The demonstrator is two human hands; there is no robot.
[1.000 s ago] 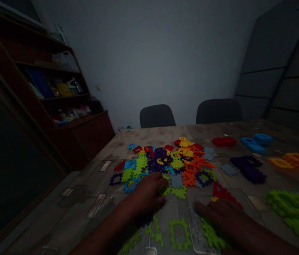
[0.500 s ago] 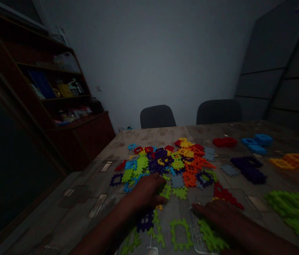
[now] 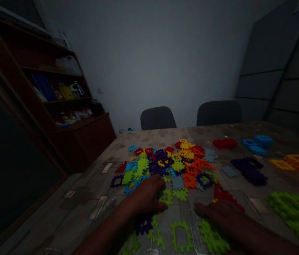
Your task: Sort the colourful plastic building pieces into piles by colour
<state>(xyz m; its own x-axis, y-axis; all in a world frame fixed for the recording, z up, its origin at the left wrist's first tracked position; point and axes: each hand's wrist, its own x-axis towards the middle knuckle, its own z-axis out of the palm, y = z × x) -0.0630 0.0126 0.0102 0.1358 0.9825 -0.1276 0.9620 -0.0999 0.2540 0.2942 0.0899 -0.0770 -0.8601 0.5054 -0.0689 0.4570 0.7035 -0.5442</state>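
Observation:
My left hand (image 3: 149, 194) reaches to the near edge of a heap of toothed plastic building pieces (image 3: 162, 161). Its thumb and fingers are apart, beside a lime-green window piece (image 3: 166, 197); I see nothing gripped. Under that wrist a dark purple piece (image 3: 144, 225) is partly covered. My right hand (image 3: 218, 212) rests low with fingers stretched out, just above a stack of green pieces (image 3: 213, 237) that it partly hides. A red piece (image 3: 227, 196) lies beyond the right fingers. Between the forearms is a green frame piece (image 3: 181, 236).
Sorted groups lie to the right: red pieces (image 3: 225, 143), blue pieces (image 3: 258, 144), purple pieces (image 3: 250, 169), orange pieces (image 3: 296, 163) and a large green pile (image 3: 295, 212). Two dark chairs (image 3: 158, 118) stand behind the patterned table (image 3: 85, 202). A shelf cabinet (image 3: 85, 136) is at the left.
The left hand has shifted slightly, and its thumb now covers a small yellow-orange bit seen before. My right hand stays over the green stack, nearly unmoved. The view has tilted a little.

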